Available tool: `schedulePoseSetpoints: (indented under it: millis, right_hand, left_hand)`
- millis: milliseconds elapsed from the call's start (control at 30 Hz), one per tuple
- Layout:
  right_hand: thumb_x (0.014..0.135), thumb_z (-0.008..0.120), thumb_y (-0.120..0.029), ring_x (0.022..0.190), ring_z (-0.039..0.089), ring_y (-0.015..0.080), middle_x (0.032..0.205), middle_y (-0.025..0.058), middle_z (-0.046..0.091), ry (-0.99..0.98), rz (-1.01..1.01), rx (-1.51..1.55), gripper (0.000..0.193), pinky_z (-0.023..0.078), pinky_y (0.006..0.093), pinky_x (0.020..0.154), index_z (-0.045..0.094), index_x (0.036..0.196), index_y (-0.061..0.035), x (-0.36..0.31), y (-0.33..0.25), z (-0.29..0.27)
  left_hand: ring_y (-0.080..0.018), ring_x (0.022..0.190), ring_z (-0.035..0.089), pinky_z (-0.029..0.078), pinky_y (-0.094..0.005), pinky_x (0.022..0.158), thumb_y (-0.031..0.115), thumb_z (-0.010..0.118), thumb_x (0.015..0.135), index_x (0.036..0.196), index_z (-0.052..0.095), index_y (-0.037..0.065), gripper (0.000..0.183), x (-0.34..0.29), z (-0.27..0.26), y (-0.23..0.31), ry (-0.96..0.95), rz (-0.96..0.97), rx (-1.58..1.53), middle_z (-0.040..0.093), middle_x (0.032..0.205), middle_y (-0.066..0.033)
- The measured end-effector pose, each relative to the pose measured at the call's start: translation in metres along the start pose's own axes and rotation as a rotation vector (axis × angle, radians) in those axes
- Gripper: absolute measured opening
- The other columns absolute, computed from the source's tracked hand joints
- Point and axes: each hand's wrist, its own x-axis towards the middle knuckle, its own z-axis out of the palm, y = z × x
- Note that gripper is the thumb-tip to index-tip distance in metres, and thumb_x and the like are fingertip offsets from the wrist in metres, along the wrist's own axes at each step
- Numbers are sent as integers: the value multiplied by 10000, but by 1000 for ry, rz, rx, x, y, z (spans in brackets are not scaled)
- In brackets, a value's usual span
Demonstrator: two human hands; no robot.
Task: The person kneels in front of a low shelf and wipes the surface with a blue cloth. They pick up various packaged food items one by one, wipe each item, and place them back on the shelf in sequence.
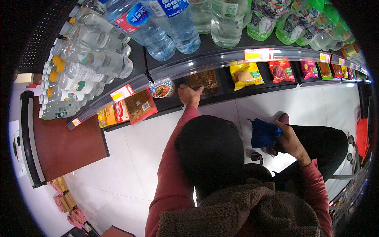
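On the low shelf ahead, my left hand (190,95) is at the near left corner of a flat brown packet (208,79) in clear wrapping. Its fingers are curled and the thumb lies against the packet; the fingertips are partly hidden. Just left of that hand sits a round white tub (162,90) with a food picture on it. My right hand (290,140), low on the right beside my bent leg, grips a bunched blue cloth (265,133), which hangs away from the shelf.
Clear bottles (94,55), large blue-tinted bottles (173,35) and green-labelled bottles (264,23) fill the shelf above, behind a clear price rail (221,58). Yellow (246,76) and red (281,71) snack bags line the low shelf. A brown panel (71,142) stands left.
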Motion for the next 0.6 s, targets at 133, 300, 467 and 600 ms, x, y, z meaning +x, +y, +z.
schedulePoseSetpoints:
  millis: [133,300,467,600]
  right_hand:
    - [792,525,151,879,666,174,1004,160,686,-42,-42,0,471,556,318,790,556,1255,66,6,12,-1]
    - [788,480,156,971,697,271,1043,227,692,22,-28,-52,473,535,360,879,560,1246,71,7,21,4]
    - [817,486,134,1018,695,297,1109,285,673,-31,-36,-22,487,527,375,902,534,1300,92,10,31,3]
    - [946,530,10,1100,633,239,1182,205,639,-27,151,132,392,477,344,991,509,1329,93,20,42,22]
  left_hand:
    - [-367,976,684,557,-473,821,658,818,651,1055,700,-40,816,16,17,-6,-41,-18,41,708,1062,-209]
    - [-318,883,710,568,-447,775,458,828,724,957,722,-9,532,25,15,-15,-212,205,-331,720,954,-180]
    - [-224,902,712,584,-324,724,162,691,896,1064,669,-26,253,4,-32,-9,-599,27,-1180,716,976,-140]
    - [-252,1005,684,551,-359,874,151,669,913,1143,625,-26,293,-38,-111,-15,-646,115,-1320,685,1110,-149]
